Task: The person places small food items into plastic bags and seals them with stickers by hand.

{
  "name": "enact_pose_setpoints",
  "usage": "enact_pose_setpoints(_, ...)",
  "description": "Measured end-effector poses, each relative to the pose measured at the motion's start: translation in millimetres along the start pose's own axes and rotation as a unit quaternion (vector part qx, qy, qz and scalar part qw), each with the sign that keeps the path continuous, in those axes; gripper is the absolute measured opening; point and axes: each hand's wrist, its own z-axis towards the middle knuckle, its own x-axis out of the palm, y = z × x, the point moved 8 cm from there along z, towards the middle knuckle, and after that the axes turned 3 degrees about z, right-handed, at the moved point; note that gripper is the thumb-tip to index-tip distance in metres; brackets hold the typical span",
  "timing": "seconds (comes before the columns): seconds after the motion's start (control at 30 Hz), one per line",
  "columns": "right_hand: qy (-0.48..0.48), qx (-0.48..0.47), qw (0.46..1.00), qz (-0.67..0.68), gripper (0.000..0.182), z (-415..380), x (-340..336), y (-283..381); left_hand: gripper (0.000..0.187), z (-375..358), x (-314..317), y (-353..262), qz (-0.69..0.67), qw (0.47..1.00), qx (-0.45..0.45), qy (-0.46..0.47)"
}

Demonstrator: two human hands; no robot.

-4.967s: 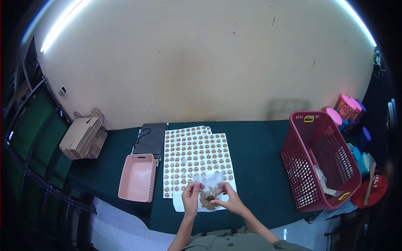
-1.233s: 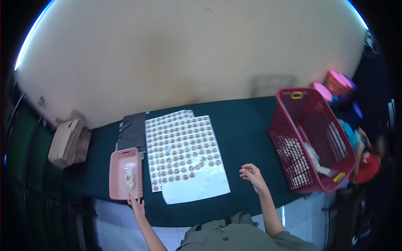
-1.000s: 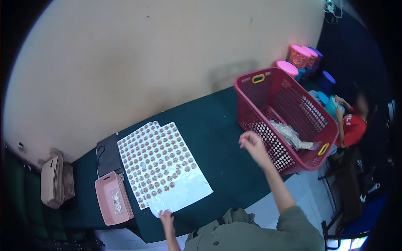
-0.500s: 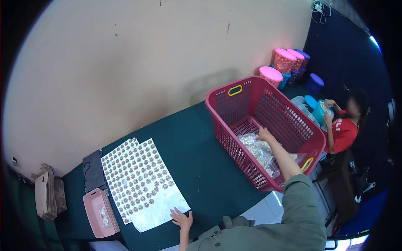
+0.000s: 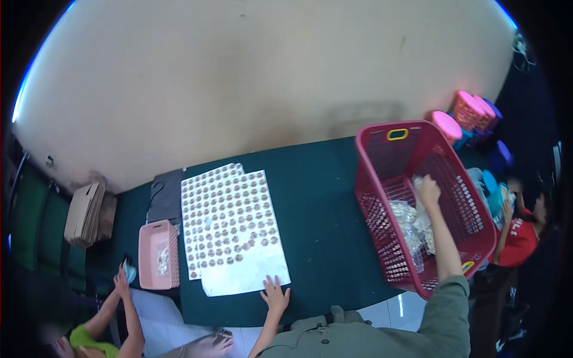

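Observation:
My left hand (image 5: 275, 295) lies with fingers spread at the lower right corner of a white sheet of round brown stickers (image 5: 230, 218). A second sticker sheet lies partly under it. Inside the large maroon laundry basket (image 5: 370, 173), my right hand (image 5: 428, 192) is closed on the top of a clear plastic bag (image 5: 421, 216) that hangs below it. More clear bags of small whitish pieces (image 5: 406, 224) lie on the basket floor beside it. The fingertips of the right hand are partly hidden.
A pink basket (image 5: 142, 253) holding a small bag and a dark folder (image 5: 166, 194) stand left of the sheets on the green table (image 5: 316, 238). Flattened cardboard (image 5: 83, 215) leans farther left. Pink-lidded tubs (image 5: 446, 126) stand behind the basket. Co-workers (image 5: 518, 241) sit at both sides.
My view has turned left, bringing another co-worker into sight at lower left. My right hand has moved deeper into the basket and now has a bag in it. My left hand stays on the sheet.

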Motion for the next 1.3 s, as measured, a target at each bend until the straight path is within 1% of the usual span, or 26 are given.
enact_pose_setpoints(0.07,-0.125,-0.051,0.989,0.064,0.023,2.9,-87.1,44.5,0.065,-2.3,-2.6,2.0,0.008,0.999,0.034,-0.025)
enact_pose_setpoints(0.1,-0.151,-0.070,0.979,0.115,0.020,-1.9,-129.4,69.6,0.065,-3.6,-3.9,8.4,0.004,0.999,0.023,-0.026)
enact_pose_setpoints(0.13,-0.181,-0.123,0.958,0.184,0.019,-9.8,-165.1,94.8,0.064,-4.4,-4.8,8.7,0.010,0.999,0.047,-0.019)
enact_pose_setpoints(0.2,-0.178,-0.205,0.894,0.357,0.022,-43.0,-228.1,152.9,0.061,-6.6,-9.6,10.1,0.012,0.997,0.079,-0.006)
enact_pose_setpoints(0.27,-0.159,-0.282,0.854,0.408,0.024,-97.6,-275.0,215.2,0.061,-5.2,-14.3,15.9,-0.024,0.998,0.061,0.003)
enact_pose_setpoints(0.33,-0.096,-0.358,0.797,0.476,0.033,-145.7,-276.1,260.6,0.061,1.5,-25.9,21.2,-0.096,0.994,0.059,0.006)
enact_pose_setpoints(0.37,-0.060,-0.414,0.802,0.427,0.036,-172.8,-271.9,284.8,0.061,4.3,-40.8,23.0,-0.097,0.994,0.054,0.005)
enact_pose_setpoints(0.4,-0.028,-0.473,0.774,0.420,0.039,-200.7,-264.1,309.5,0.064,3.6,-48.9,20.7,-0.382,0.917,0.012,0.113)
enact_pose_setpoints(0.43,0.013,-0.513,0.757,0.404,0.041,-226.8,-248.6,330.3,0.068,-0.8,-65.1,8.1,-0.630,0.748,-0.028,0.206)
enact_pose_setpoints(0.47,0.052,-0.552,0.727,0.405,0.042,-253.0,-226.6,348.1,0.074,-6.9,-98.2,-7.6,-0.717,0.644,-0.026,0.265)
enact_pose_setpoints(0.5,0.106,-0.568,0.699,0.421,0.040,-279.0,-204.2,363.7,0.074,-6.1,-114.3,-2.8,-0.718,0.645,-0.026,0.261)
enact_pose_setpoints(0.57,0.198,-0.609,0.650,0.409,0.044,-336.0,-150.9,385.1,0.076,-12.4,-153.0,-11.2,-0.852,0.399,0.070,0.330)
enact_pose_setpoints(0.6,0.216,-0.626,0.611,0.433,0.042,-361.7,-133.7,390.4,0.062,-11.5,-152.8,3.1,-0.865,0.392,0.013,0.313)
enact_pose_setpoints(0.63,0.227,-0.668,0.559,0.436,0.043,-386.7,-124.3,396.9,0.062,-4.7,-142.5,19.9,-0.867,0.391,0.016,0.309)
enact_pose_setpoints(0.7,0.217,-0.673,0.561,0.430,0.040,-409.4,-109.7,407.9,0.046,22.6,-104.2,91.6,-0.760,0.630,-0.053,0.153)
enact_pose_setpoints(0.73,0.215,-0.620,0.608,0.446,0.042,-406.2,-93.8,416.7,0.033,18.3,-116.6,108.4,-0.778,0.615,-0.098,0.090)
enact_pose_setpoints(0.77,0.211,-0.565,0.652,0.459,0.044,-402.2,-72.0,425.0,0.033,15.7,-120.5,118.9,-0.778,0.615,-0.098,0.087)
enact_pose_setpoints(0.8,0.204,-0.475,0.707,0.484,0.041,-395.6,-39.4,430.6,0.031,13.3,-129.1,134.4,-0.798,0.596,-0.082,0.042)
enact_pose_setpoints(0.83,0.245,-0.392,0.733,0.499,0.039,-395.4,10.6,437.8,0.030,11.1,-138.7,149.1,-0.815,0.576,-0.066,-0.004)
enact_pose_setpoints(0.9,0.360,-0.319,0.746,0.461,0.040,-406.7,89.2,457.6,0.031,4.3,-151.2,168.7,-0.814,0.575,-0.073,-0.035)
enact_pose_setpoints(0.93,0.360,-0.321,0.744,0.463,0.040,-412.8,103.6,467.6,0.032,1.6,-155.6,179.8,-0.814,0.574,-0.075,-0.059)
enact_pose_setpoints(1.0,0.341,-0.314,0.802,0.376,0.041,-423.0,126.2,485.2,0.031,-1.3,-166.7,192.4,-0.810,0.573,-0.080,-0.094)
enact_pose_setpoints(1.03,0.340,-0.315,0.801,0.379,0.041,-431.3,128.1,493.7,0.031,-0.8,-169.2,195.6,-0.809,0.574,-0.078,-0.095)
enact_pose_setpoints(1.1,0.252,-0.215,0.871,0.363,0.040,-430.1,128.9,489.9,0.029,-1.1,-172.5,198.3,-0.803,0.583,-0.074,-0.105)
enact_pose_setpoints(1.17,0.259,-0.187,0.880,0.351,0.040,-431.8,134.7,492.5,0.029,-0.8,-172.3,197.2,-0.799,0.587,-0.080,-0.107)
enact_pose_setpoints(1.3,0.304,-0.148,0.877,0.342,0.025,-431.2,151.5,492.2,0.031,4.3,-169.5,187.1,-0.791,0.599,-0.082,-0.092)
